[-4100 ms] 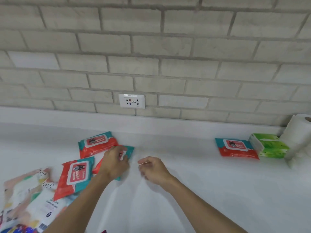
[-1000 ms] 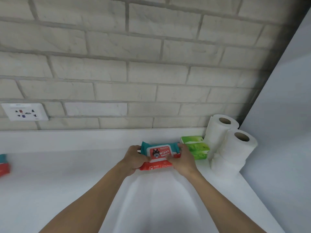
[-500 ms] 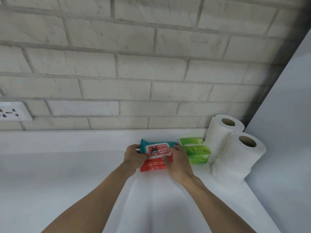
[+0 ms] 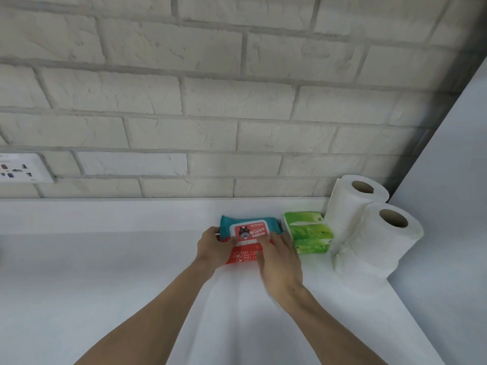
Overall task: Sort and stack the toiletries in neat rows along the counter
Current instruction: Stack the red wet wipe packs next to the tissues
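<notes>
**A:** Where's the pack now?

**B:** The red-and-teal soft pack of baby wipes [image 4: 250,230], with its white flip lid up, lies toward the back edge of the white worktop [image 4: 105,272], near the right corner. It seems to sit on a second pack [image 4: 243,255] of the same kind, whose red front shows below it.

**A:** And the hands?

**B:** The left hand [image 4: 213,246] grips the pack's left end, fingers curled round it. The right hand [image 4: 279,256] lies over the right part with fairly straight fingers, pressing rather than gripping. It's a little blurred.

**A:** What's beside it?

**B:** Just to the right are stacked green plastic-wrapped tissue packs [image 4: 308,233]. Beyond them, white toilet rolls [image 4: 369,233] stand in the corner by the pale brick wall [image 4: 237,114].

**A:** Which step is this?

**B:** Squaring the top pack onto the one beneath, I'd judge. The next move calls for lining up the edges and keeping the pile just beside the green stack. Then both hands must let go without dragging the soft wrapper askew.
</notes>
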A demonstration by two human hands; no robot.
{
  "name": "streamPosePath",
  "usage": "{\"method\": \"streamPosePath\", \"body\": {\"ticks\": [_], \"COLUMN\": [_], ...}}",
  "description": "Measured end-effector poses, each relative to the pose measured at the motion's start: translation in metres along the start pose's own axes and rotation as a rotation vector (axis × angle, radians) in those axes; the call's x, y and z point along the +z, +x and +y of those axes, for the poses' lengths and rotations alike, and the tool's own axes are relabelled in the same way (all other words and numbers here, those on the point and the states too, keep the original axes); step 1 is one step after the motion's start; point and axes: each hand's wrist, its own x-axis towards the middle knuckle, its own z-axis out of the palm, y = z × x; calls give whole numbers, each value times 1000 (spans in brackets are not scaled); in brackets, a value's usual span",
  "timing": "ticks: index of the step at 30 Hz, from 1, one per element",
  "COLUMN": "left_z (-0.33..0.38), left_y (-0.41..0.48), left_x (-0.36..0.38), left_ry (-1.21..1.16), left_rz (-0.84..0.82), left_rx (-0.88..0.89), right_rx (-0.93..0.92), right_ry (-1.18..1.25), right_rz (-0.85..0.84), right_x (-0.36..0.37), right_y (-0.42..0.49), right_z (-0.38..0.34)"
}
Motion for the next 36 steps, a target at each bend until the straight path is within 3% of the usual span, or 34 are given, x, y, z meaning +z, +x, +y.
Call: {"method": "streamPosePath", "body": {"ticks": [9, 21, 31, 36], "left_z": [-1, 0, -17, -34], "left_y": [-2, -16, -59, -89], "left_x": [2, -18, -86, -136], "left_ry": [52, 120, 290, 380], "left_rz": [-20, 38, 112, 140], "left_rx": [33, 44, 269, 325], "right_rx": [-20, -20, -79, -200], "right_ry": [100, 17, 218, 286], "right_rz": [-62, -71, -55, -84], "right_x": [11, 0, -23, -29], "right_y": [-11, -12, -35, -56], "right_z": [6, -4, -62, -107]}}
